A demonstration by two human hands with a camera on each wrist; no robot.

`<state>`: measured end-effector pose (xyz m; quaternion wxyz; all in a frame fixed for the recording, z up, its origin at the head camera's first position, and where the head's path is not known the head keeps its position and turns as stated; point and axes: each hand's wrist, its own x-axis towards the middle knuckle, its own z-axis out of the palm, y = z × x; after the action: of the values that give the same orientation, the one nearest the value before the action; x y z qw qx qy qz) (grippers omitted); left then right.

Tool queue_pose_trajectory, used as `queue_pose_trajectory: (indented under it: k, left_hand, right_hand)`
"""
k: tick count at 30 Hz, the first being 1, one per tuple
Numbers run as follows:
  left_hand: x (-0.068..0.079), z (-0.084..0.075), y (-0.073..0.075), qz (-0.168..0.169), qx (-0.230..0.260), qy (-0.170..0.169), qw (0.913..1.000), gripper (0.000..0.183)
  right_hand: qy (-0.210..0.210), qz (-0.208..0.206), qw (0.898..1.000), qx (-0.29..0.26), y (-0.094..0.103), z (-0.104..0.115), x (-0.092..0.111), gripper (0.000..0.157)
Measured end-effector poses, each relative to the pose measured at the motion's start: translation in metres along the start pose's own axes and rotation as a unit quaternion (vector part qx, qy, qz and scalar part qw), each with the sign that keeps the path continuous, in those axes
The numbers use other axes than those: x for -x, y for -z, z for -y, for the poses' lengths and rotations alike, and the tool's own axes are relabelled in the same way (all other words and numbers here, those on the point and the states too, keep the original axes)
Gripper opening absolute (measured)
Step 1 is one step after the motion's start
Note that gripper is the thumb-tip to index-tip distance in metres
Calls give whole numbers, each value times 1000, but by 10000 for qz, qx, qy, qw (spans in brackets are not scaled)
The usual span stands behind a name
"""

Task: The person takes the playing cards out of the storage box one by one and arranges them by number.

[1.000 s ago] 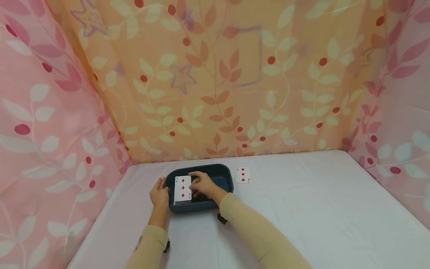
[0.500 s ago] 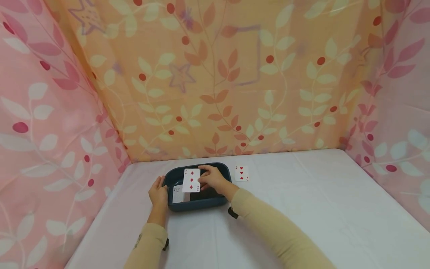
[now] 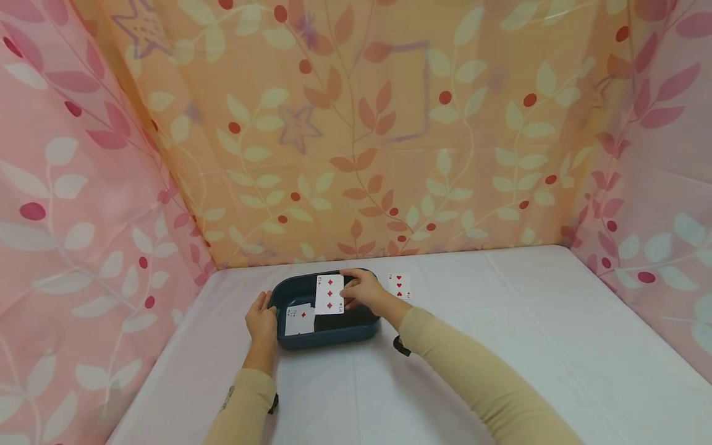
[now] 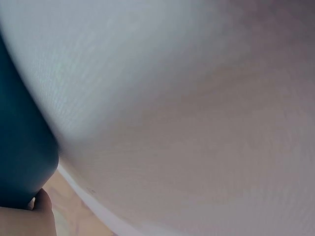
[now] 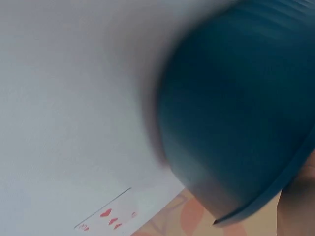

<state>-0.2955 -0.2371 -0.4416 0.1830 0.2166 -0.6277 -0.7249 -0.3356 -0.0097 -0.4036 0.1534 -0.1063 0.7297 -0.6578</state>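
Observation:
My left hand (image 3: pixel 261 321) holds the left end of a dark blue rectangular tub (image 3: pixel 328 339), its thumb at the rim. Between the thumb and fingers of my right hand (image 3: pixel 367 293) is a playing card, the three of diamonds (image 3: pixel 330 295), held face up over the middle of the tub. Several overlapping playing cards (image 3: pixel 299 320) lie in the tub's left part; one shows a red diamond, the rest are too small to read. In the right wrist view the tub's outer wall (image 5: pixel 231 108) hides most of the right hand (image 5: pixel 298 211).
A three of hearts (image 3: pixel 399 285) lies face up on the white-covered table (image 3: pixel 500 346), just right of the tub. A patterned orange cloth (image 3: pixel 356 154) hangs behind the table, with pink cloth (image 3: pixel 83 247) along the left and right sides.
My right hand has lifted the three of diamonds off the tub's left part and carried it to the right, uncovering the cards beneath. The left hand stays at the tub's left end.

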Motion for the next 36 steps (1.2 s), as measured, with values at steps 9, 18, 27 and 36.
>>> queue_pose_trajectory:
  k: [9,18,27,36]
  left_hand:
    - [0,0,0,-7,43,-14,10000,57]
    - [1,0,0,-10,-58,-61,10000,56]
    - [0,1,0,3,-84,-38,10000,56]
    - [2,0,1,25,-113,-20,9999,56]
  right_hand:
    - [-18,-5,9999,131,16,1,4,60]
    - [-180,-180,9996,78,31,3,9,61]
    - [-256,-345,9988,239,50,1,17,61]
    - [-195,-375,9989,215,65,0,28,61]
